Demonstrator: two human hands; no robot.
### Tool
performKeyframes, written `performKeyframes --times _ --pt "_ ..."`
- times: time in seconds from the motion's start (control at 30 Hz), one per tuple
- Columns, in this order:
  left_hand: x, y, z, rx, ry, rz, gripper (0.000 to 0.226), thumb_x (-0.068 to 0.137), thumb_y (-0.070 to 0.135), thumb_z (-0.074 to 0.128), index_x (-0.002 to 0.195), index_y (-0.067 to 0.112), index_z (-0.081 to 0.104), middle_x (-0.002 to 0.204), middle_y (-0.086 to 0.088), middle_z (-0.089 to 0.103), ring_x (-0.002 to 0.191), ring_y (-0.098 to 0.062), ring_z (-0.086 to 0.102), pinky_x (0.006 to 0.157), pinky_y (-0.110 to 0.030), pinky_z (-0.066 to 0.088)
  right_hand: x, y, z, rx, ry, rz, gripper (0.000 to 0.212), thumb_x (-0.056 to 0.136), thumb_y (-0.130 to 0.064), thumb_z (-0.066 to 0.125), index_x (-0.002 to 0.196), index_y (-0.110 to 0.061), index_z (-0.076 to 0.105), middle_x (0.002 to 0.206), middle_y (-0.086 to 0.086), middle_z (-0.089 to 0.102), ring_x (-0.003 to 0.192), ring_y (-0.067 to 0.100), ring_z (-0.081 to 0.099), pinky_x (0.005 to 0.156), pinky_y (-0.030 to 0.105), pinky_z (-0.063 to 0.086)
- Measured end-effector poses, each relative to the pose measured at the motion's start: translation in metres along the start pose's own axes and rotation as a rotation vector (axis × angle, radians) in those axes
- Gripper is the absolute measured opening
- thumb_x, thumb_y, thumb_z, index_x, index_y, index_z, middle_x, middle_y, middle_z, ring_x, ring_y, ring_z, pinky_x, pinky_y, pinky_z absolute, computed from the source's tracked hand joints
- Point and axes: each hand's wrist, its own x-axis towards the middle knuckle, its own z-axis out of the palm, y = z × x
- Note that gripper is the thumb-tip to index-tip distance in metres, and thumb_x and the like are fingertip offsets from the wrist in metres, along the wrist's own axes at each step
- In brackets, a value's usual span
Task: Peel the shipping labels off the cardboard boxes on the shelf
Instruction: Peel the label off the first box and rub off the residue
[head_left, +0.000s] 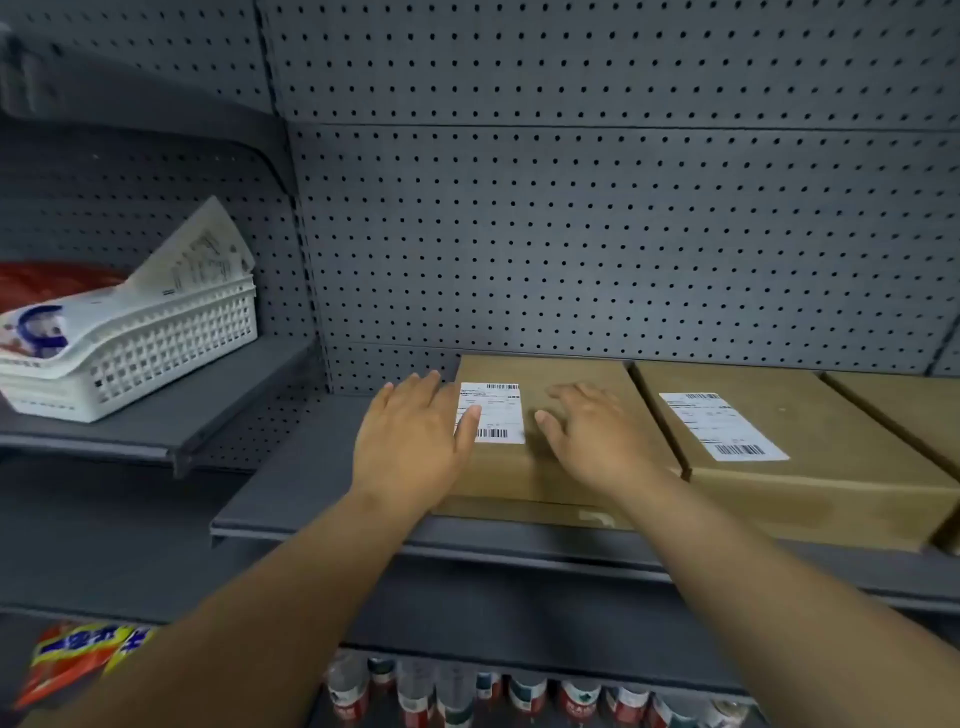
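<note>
Grey shelf (322, 525) carries the cardboard boxes; left box (524, 467) and the box beside it (810, 467) both wear labels, second label (723, 426) untouched. On the left box, left hand (415, 441) and right hand (592, 436) lie flat, fingers straight, flanking its label (496, 413); left thumb overlaps its edge. No peeling started, as far as shown.

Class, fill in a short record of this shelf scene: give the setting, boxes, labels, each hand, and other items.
setting: grey shelf with pegboard back
boxes: left box, second box, side by side
labels: left label and second label, both stuck flat
left hand: open, thumb on left label
right hand: open, flat on left box
other: white basket on neighbouring shelf
</note>
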Motion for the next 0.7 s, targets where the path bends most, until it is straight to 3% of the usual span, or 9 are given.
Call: performKeyframes --times 0.07,0.27,0.53,0.6,0.7 --pt "0.004 -0.011 0.008 -0.024 0.023 0.014 0.082 0.083 0.054 -0.002 0.135 0.015 0.048 0.144 -0.008 0.045 0.136 -0.024 0.036 0.113 -0.039 0.020 0.009 -0.007 0.009 -0.014 -0.001 0.020 0.042 0.094 -0.037 0.040 0.132 -0.016 0.043 0.138 0.006 0.047 0.127 0.027 0.039 0.104 0.037 0.033" --pt "0.014 -0.031 0.036 -0.053 0.019 0.129 0.077 0.085 0.051 0.003 0.119 0.014 0.061 0.126 -0.006 0.061 0.120 -0.024 0.053 0.098 -0.038 0.038 0.038 -0.019 0.030 -0.008 -0.032 0.088 0.033 0.093 -0.030 0.045 0.114 -0.007 0.057 0.118 0.013 0.055 0.113 0.030 0.047 0.091 0.033 0.038" --pt "0.020 -0.045 0.042 -0.120 -0.077 0.237 0.077 0.080 0.059 0.003 0.127 0.021 0.051 0.125 0.005 0.059 0.112 -0.016 0.055 0.088 -0.033 0.041 0.088 -0.022 0.046 -0.037 -0.121 0.064 0.030 0.092 -0.029 0.048 0.114 -0.013 0.061 0.117 0.013 0.058 0.108 0.029 0.054 0.093 0.036 0.046" --pt "0.022 -0.049 0.039 -0.119 -0.125 0.265 0.077 0.081 0.064 0.006 0.132 0.022 0.045 0.133 0.007 0.054 0.117 -0.014 0.051 0.091 -0.031 0.039 0.099 -0.026 0.051 -0.057 -0.153 0.015 0.028 0.092 -0.028 0.049 0.113 -0.016 0.062 0.118 0.010 0.059 0.108 0.026 0.055 0.094 0.037 0.046" --pt "0.028 -0.054 0.035 -0.127 -0.247 0.289 0.069 0.088 0.067 0.028 0.141 0.023 0.034 0.146 0.007 0.039 0.129 -0.013 0.041 0.103 -0.032 0.034 0.114 -0.031 0.057 -0.029 -0.187 -0.050 0.026 0.093 -0.024 0.049 0.113 -0.014 0.064 0.120 0.007 0.062 0.112 0.023 0.055 0.095 0.032 0.043"
